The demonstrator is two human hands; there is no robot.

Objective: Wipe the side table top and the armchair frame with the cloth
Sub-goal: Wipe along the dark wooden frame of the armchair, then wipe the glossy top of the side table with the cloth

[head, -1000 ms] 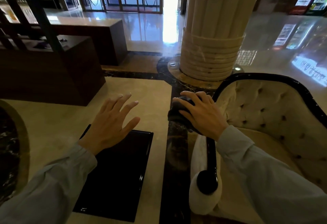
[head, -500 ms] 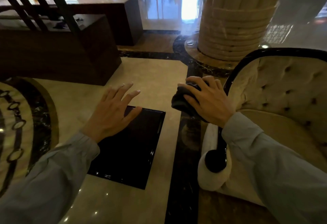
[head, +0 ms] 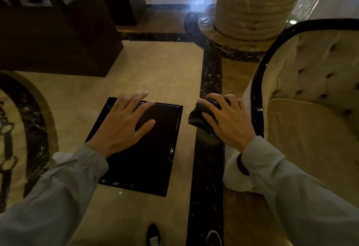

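The side table top is a glossy black rectangle low in the middle of the view. My left hand is spread flat over its far left part, fingers apart, holding nothing. My right hand grips a bunched dark grey cloth just left of the armchair's arm, between the table and the chair. The armchair has cream tufted upholstery and a shiny black frame that curves up its arm and over its back. My right sleeve hides the front scroll of the arm.
A wide ribbed column stands behind the chair. A dark wooden counter fills the upper left. The polished marble floor carries a black inlay strip beside the table. My shoes show at the bottom edge.
The view has tilted down. My right hand with the cloth has come off the chair's black arm rail toward the table. My left hand now lies over the table top.
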